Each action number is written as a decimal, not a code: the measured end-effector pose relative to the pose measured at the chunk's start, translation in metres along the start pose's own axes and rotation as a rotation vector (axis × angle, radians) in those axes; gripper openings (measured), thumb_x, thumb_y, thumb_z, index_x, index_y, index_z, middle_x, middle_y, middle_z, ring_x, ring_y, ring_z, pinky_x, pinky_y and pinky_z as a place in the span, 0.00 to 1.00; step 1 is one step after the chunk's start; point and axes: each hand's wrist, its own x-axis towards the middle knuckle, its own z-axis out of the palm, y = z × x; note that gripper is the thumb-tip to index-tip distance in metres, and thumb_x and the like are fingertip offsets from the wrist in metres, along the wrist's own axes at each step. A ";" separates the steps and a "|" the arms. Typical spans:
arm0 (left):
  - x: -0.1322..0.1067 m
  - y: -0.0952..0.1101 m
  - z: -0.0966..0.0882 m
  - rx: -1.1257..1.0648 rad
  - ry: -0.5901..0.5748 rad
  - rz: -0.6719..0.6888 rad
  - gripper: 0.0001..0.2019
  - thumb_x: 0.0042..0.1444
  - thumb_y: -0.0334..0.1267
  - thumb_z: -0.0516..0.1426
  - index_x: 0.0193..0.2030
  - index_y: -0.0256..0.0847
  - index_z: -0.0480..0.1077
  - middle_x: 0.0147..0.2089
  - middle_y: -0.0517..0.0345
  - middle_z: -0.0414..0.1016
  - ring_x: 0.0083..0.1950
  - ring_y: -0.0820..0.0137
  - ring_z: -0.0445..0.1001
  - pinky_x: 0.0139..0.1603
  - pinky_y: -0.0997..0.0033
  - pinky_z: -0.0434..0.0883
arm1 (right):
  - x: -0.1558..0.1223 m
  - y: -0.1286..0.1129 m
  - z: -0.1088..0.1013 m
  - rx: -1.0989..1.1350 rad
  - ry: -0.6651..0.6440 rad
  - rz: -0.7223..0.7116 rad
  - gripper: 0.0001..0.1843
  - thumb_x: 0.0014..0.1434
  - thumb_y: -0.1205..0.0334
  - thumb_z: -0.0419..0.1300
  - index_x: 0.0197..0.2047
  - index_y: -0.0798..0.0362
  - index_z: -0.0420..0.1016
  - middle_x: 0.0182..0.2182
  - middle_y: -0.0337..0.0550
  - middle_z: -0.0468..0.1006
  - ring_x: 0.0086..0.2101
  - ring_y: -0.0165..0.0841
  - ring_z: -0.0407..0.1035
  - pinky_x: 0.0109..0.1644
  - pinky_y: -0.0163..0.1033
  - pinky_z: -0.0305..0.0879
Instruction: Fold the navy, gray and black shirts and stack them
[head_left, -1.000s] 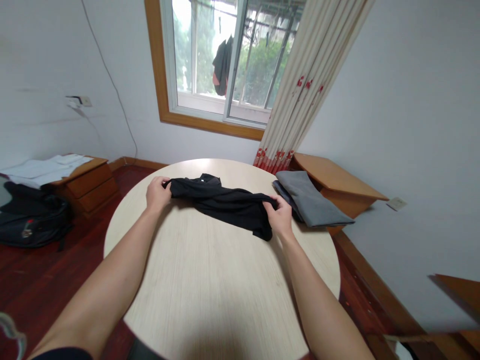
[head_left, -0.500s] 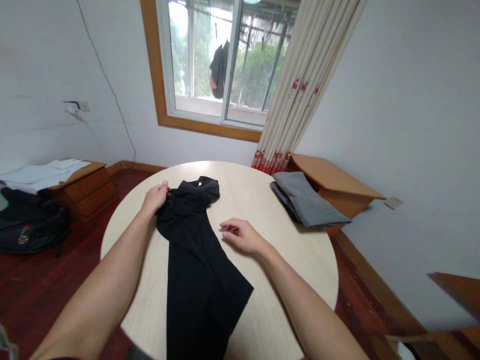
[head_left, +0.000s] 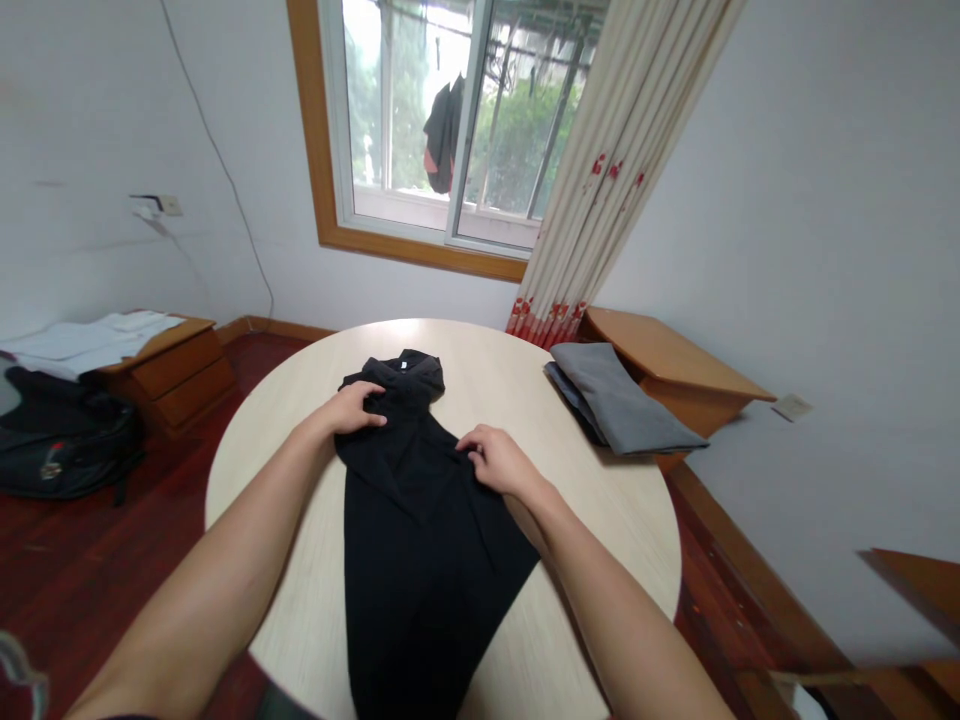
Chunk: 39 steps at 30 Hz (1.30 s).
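Observation:
A black shirt [head_left: 420, 540] lies lengthwise on the round table, its collar end [head_left: 412, 372] with a small white label at the far side. Its near end runs out of the bottom of the view. My left hand [head_left: 352, 408] rests on the cloth just below the collar, thumb and fingers apart. At the shirt's right edge, my right hand [head_left: 499, 458] pinches the fabric between curled fingers and thumb. The shirt's right part spreads out beneath that forearm.
Folded grey cloth [head_left: 630, 405] sits at the right rim of the pale table [head_left: 292, 630]. Behind it stands a wooden cabinet [head_left: 667, 350] beside the curtain [head_left: 592, 200]. On the left are a black bag [head_left: 67, 430] and a small drawer unit [head_left: 180, 380] with white sheets.
My left hand has moved right from the shirt's left edge onto the cloth. My right hand has reached the right edge and gripped it; the shirt's right side has spread further right.

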 end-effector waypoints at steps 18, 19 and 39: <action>-0.009 0.034 0.002 0.230 -0.040 -0.069 0.22 0.54 0.41 0.59 0.57 0.43 0.73 0.51 0.49 0.79 0.52 0.54 0.76 0.55 0.58 0.70 | -0.030 0.009 -0.056 0.739 -0.820 0.111 0.20 0.48 0.58 0.71 0.43 0.59 0.82 0.22 0.37 0.74 0.22 0.25 0.64 0.27 0.30 0.59; -0.013 0.040 -0.001 0.128 -0.139 -0.057 0.23 0.53 0.41 0.59 0.57 0.42 0.73 0.46 0.50 0.80 0.47 0.56 0.77 0.50 0.60 0.71 | -0.031 0.006 -0.058 0.821 -0.857 0.075 0.23 0.48 0.54 0.72 0.45 0.60 0.81 0.23 0.39 0.76 0.22 0.25 0.65 0.27 0.31 0.60; -0.023 0.090 0.049 -0.009 -0.247 0.240 0.11 0.47 0.46 0.59 0.32 0.42 0.71 0.37 0.54 0.78 0.37 0.60 0.75 0.38 0.65 0.68 | -0.010 0.061 -0.002 -0.107 0.072 0.277 0.23 0.52 0.62 0.62 0.53 0.52 0.74 0.53 0.52 0.73 0.53 0.44 0.66 0.57 0.47 0.60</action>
